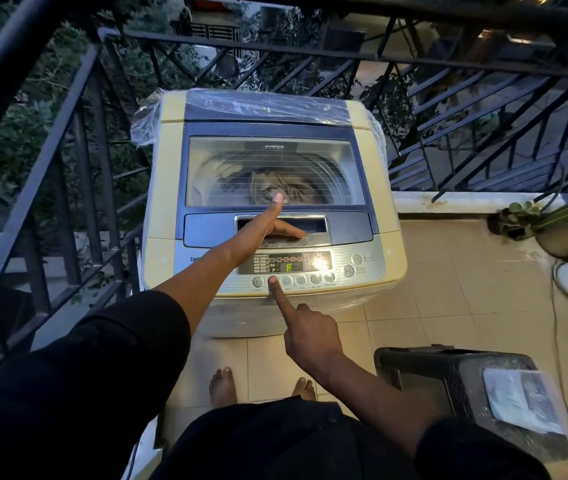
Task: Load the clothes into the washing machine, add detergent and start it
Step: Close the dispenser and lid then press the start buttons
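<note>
- Head view: the right hand (305, 332) is seen at lower centre, index finger extended onto a round button (272, 280) in the control panel (310, 268) row, the other fingers curled and holding nothing.
- The left hand (264, 226) is laid on the closed lid (275, 168) at the frame's centre, fingers straight, nothing gripped.
- The clothes (281, 187) are visible through the lid window, inside the washing machine (158, 244).
- The display is lit; the start/pause button (347, 270) sits at the right of the panel, untouched.
- A neighbouring button could be pressed by mistake, since the row is tightly spaced and glare hides some labels; a wrong programme would likely follow.
- Whether detergent was added cannot be told.
</note>
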Tool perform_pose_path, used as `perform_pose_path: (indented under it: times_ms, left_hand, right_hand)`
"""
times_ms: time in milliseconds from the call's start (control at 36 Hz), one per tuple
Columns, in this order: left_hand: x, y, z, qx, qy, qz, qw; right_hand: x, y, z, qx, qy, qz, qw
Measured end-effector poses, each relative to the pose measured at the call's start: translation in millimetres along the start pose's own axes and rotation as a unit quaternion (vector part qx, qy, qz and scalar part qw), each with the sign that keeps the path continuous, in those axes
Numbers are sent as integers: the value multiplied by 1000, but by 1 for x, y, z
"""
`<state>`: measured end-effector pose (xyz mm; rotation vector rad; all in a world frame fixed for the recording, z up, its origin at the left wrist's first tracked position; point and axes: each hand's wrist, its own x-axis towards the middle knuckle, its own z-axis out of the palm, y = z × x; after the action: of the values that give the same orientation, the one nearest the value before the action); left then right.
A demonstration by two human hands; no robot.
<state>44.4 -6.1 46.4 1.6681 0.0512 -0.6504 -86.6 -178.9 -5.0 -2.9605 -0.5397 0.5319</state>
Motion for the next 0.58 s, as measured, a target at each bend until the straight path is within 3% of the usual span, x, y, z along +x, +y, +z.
perform_pose_path:
  times_ms: [583]
  left_hand:
    - [0, 2, 0, 14, 1, -7, 1000]
  right_hand:
    - [-9, 12, -6, 43, 4, 10, 999]
